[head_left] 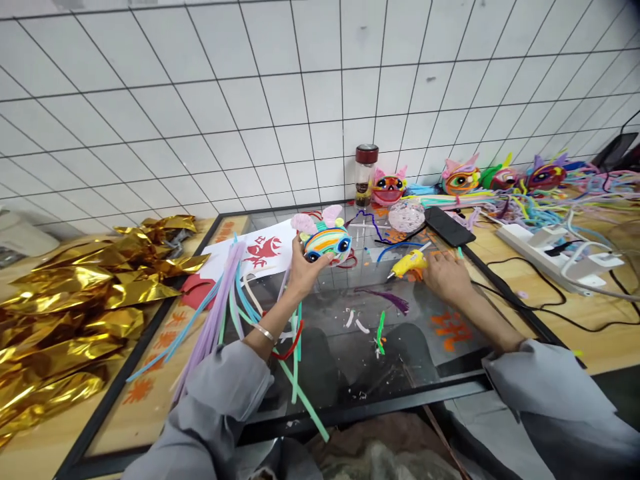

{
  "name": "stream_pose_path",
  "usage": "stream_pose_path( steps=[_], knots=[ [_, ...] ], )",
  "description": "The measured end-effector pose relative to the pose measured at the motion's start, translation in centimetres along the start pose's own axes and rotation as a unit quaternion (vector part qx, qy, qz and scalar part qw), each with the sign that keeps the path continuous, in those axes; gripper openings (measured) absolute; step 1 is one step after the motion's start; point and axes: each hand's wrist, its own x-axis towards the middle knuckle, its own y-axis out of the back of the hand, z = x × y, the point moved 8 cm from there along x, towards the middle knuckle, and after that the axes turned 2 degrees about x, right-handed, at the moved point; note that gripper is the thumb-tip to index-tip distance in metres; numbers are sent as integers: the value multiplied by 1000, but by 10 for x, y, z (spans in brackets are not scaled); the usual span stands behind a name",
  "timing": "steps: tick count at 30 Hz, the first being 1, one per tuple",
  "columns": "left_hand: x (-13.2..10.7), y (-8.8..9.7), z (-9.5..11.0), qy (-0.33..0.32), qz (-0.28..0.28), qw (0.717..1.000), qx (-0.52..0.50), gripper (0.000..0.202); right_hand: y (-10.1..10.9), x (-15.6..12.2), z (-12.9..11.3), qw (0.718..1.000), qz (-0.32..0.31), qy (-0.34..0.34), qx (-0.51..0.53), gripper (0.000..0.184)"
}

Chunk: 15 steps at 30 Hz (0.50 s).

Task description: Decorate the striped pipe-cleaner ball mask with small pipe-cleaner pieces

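Note:
My left hand [301, 269] is raised over the glass work surface [350, 373] and grips a striped pipe-cleaner fish figure [325, 240] with pink ears and blue eyes. On the glass to the right, my right hand [447, 275] rests closed around the handle of a yellow glue gun [409, 264], whose nozzle points left. Loose pipe cleaners [225, 313] in lilac, blue and green lie beside my left forearm. A green piece [381, 331] and a purple tuft [390, 299] lie between my hands.
Crumpled gold foil [75, 300] fills the left side. White paper with a red cut-out [263, 250] lies behind the fish. At the back stand a red-lidded jar [365, 175], a black phone [449, 225], several finished figures [460, 177] and a white power strip [550, 247] with cables.

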Motion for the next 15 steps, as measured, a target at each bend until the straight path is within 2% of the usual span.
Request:
stream_pose_path(
  steps=[3, 7, 11, 13, 15],
  knots=[
    [-1, -6, 5, -5, 0, 1000, -5, 75, -19, 1, 9, 1000, -11, 2, 16, 29],
    [-1, -13, 11, -13, -5, 1000, -14, 74, -22, -5, 33, 998, 3, -49, 32, 30],
    [0, -20, 8, 11, -12, 999, -27, 71, -7, -16, 51, 994, 35, -92, 40, 33],
    [1, -21, 4, 33, -13, 999, -30, 73, 8, -19, 45, 990, 72, -96, 74, 35],
    [1, -23, 0, 58, -17, 998, -33, 75, 27, -19, 25, 965, 139, -74, 208, 34]
  ],
)
